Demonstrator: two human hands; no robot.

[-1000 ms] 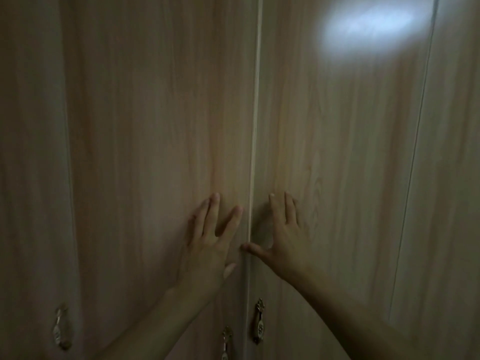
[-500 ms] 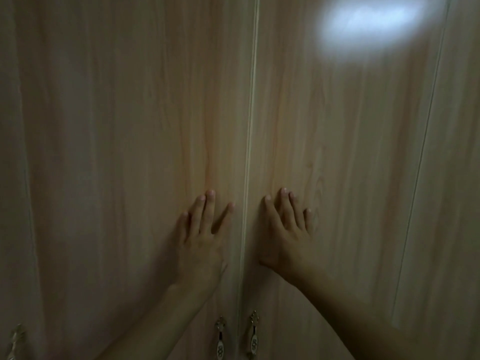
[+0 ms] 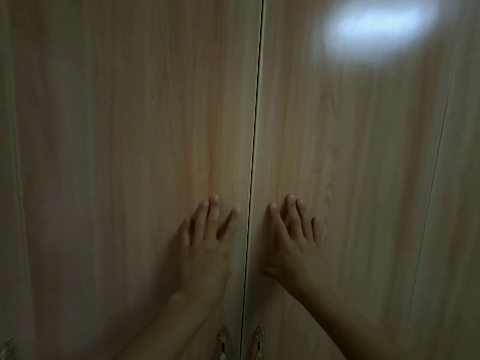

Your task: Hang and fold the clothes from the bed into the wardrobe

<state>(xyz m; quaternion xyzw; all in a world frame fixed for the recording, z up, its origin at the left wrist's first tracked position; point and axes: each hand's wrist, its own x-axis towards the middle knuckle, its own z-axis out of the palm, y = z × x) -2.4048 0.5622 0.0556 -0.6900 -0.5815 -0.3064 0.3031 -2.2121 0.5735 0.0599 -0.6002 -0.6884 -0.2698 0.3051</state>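
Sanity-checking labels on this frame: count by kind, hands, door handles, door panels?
Hands: 2, left hand and right hand, flat on the doors.
Handles: 3.
Door panels: 4.
Total: 9

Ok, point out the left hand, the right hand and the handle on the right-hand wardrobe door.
left hand (image 3: pixel 205 252), head view, on the back of the hand.
right hand (image 3: pixel 291 258), head view, on the back of the hand.
right door handle (image 3: pixel 258 342), head view, on its metal pull near the bottom edge.

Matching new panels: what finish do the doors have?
Light wood grain, vertical, on both doors, seen in the head view.
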